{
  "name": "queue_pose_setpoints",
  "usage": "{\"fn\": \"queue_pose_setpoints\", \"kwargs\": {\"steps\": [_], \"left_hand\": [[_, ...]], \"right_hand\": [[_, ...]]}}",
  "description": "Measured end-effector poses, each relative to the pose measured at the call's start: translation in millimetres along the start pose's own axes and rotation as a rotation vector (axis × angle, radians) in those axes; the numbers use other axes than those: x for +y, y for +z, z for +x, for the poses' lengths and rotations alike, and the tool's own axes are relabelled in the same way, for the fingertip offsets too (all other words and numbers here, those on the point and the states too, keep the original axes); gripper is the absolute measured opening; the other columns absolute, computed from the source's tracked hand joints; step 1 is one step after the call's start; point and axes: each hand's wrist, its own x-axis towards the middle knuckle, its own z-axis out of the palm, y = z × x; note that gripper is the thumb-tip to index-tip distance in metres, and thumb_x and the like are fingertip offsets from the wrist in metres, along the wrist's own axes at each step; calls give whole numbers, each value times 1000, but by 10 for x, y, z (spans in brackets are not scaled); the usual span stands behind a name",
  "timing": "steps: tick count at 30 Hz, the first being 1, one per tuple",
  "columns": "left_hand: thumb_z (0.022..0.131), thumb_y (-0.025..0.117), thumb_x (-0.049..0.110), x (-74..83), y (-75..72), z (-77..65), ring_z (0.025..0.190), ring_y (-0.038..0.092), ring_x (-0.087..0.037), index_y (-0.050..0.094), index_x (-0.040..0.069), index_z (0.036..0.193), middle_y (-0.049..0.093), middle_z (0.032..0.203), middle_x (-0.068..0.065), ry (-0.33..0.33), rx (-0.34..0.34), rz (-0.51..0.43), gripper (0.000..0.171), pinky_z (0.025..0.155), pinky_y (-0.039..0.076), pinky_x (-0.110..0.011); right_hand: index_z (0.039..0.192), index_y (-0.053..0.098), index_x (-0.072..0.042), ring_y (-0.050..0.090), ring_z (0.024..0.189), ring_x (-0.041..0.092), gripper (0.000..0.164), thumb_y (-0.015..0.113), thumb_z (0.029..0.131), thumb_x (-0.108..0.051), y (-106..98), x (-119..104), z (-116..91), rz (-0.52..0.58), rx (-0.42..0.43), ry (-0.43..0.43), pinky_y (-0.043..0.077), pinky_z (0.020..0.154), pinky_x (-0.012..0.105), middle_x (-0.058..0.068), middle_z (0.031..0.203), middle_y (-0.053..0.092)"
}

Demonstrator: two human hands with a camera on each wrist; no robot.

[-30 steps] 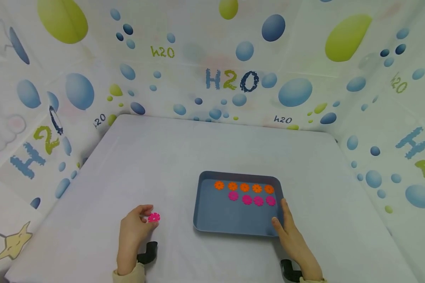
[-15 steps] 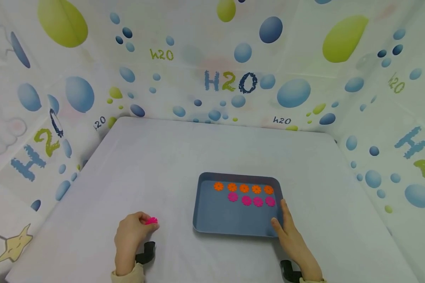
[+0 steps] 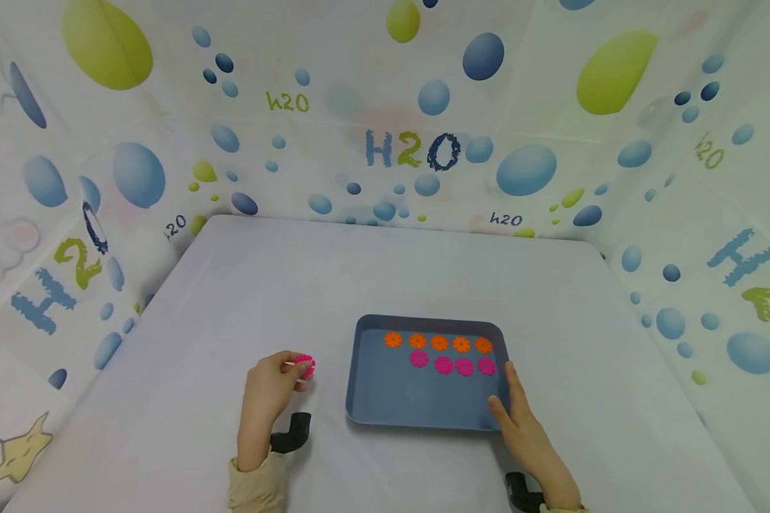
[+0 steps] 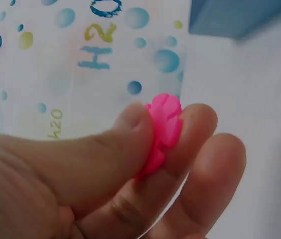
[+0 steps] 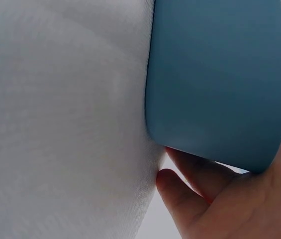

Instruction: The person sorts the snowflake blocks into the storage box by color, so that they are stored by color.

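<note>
My left hand point(image 3: 271, 388) is raised left of the tray, pinching a pink flower-shaped disc point(image 4: 166, 119) between thumb and fingers. In the left wrist view the disc stands edge-up, its lower part hidden by the thumb. The blue-grey tray point(image 3: 417, 406) lies on the white table. Inside it, orange flower-shaped discs point(image 3: 439, 343) form a back row, with several pink flower-shaped discs point(image 3: 443, 365) in a row before them. At the near right corner my right hand point(image 3: 525, 424) rests against the tray, fingers extended along the outer right side and thumb over the rim.
White cloth covers the table point(image 3: 295, 285). Behind and beside it hangs a printed curtain point(image 3: 334, 121) with blue and green drops. Black wrist mounts point(image 3: 291, 433) are worn on both forearms.
My left hand has lifted away from the table, forward and toward the tray, turning the pink disc in its pinch. My right hand and the tray stay in place; the view shifts slightly.
</note>
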Motion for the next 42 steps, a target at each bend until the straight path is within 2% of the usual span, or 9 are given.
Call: {"fn": "queue_pose_setpoints", "kwargs": {"steps": [6, 11, 16, 19, 22, 24, 30, 35, 42], "left_hand": [[99, 48, 10, 301, 142, 137, 64, 70, -14, 63, 2, 117, 74, 91, -12, 62, -32, -48, 25, 59, 39, -25], [99, 47, 6, 534, 311, 231, 68, 72, -24, 64, 6, 119, 73, 92, -15, 159, -109, -102, 26, 52, 33, -24], [97, 48, 2, 705, 520, 325, 67, 68, -32, 67, 9, 118, 72, 78, -14, 235, -174, -80, 29, 45, 29, -21], [92, 49, -2, 776, 656, 389, 59, 64, -26, 70, 7, 114, 69, 69, -11, 265, -184, -46, 31, 44, 30, -21], [86, 53, -5, 825, 783, 441, 52, 56, -15, 70, 4, 112, 65, 66, -7, 260, -193, -19, 32, 46, 37, -20], [83, 54, -7, 849, 851, 460, 48, 45, -9, 70, 2, 111, 62, 66, -9, 248, -194, 11, 34, 47, 37, -19], [78, 51, -9, 882, 971, 463, 47, 26, -10, 70, 0, 109, 69, 95, -17, 198, -199, 105, 38, 45, 26, -20], [79, 51, -9, 896, 1011, 455, 51, 34, -13, 69, 0, 110, 69, 98, -18, 190, -178, 144, 37, 47, 29, -21], [83, 62, -5, 861, 1060, 468, 65, 53, -16, 68, 2, 112, 70, 89, -13, 156, -170, 158, 31, 56, 41, -23]], "right_hand": [[155, -8, -8, 2, 146, 51, 73, 39, 105, -32, -13, -21, -9, -10, 15, -15, 9, 110, 70, 25, 161, -5], [155, -8, -8, 0, 147, 49, 73, 39, 105, -32, -1, -17, -10, -2, 4, -2, 8, 111, 69, 24, 161, -7], [155, -8, -8, 0, 147, 49, 73, 39, 105, -32, 5, 2, -9, 5, 4, 1, 8, 111, 69, 24, 161, -7], [155, -8, -9, 0, 147, 48, 73, 38, 105, -33, 4, 5, -11, 2, 7, 8, 7, 112, 68, 23, 162, -7], [156, -8, -9, 0, 147, 48, 72, 38, 105, -33, 4, 4, -11, -1, 5, 14, 8, 112, 68, 22, 162, -7], [156, -7, -9, 0, 147, 47, 72, 37, 105, -33, 5, 2, -7, -3, 5, 12, 8, 112, 68, 22, 162, -6], [156, -7, -8, 1, 148, 47, 71, 37, 105, -32, 13, -7, -8, -5, 6, 5, 9, 112, 68, 22, 162, -6], [156, -6, -8, 2, 147, 48, 71, 37, 105, -31, 14, -12, -18, -3, 13, -4, 9, 112, 68, 23, 162, -5], [156, -6, -8, 2, 148, 47, 70, 37, 105, -31, 17, 12, -11, -1, 18, -11, 10, 112, 68, 22, 162, -4]]}}
